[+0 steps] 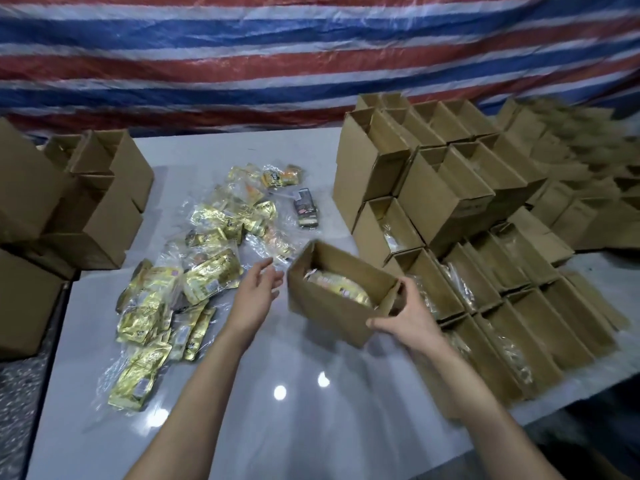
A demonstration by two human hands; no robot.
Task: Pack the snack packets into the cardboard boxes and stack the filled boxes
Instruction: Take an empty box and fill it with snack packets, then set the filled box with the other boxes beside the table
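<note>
Glossy grey table [311, 427] bears cardboard boxes [443, 195]; striped tarpaulin [277, 64] behind.

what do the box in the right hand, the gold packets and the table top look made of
The box: brown cardboard, matte, raw cut edges at its open top. The gold packets: likely metallised foil film, shiny and crinkled, some inside clear plastic. The table top: smooth, glossy pale grey, mirroring lamp spots; laminate, stone or glass, I cannot tell.

A red, white and blue striped tarpaulin [242, 64] hangs behind the glossy pale bench [311, 427]; speckled floor [20, 410], possibly terrazzo, lies at left.
</note>
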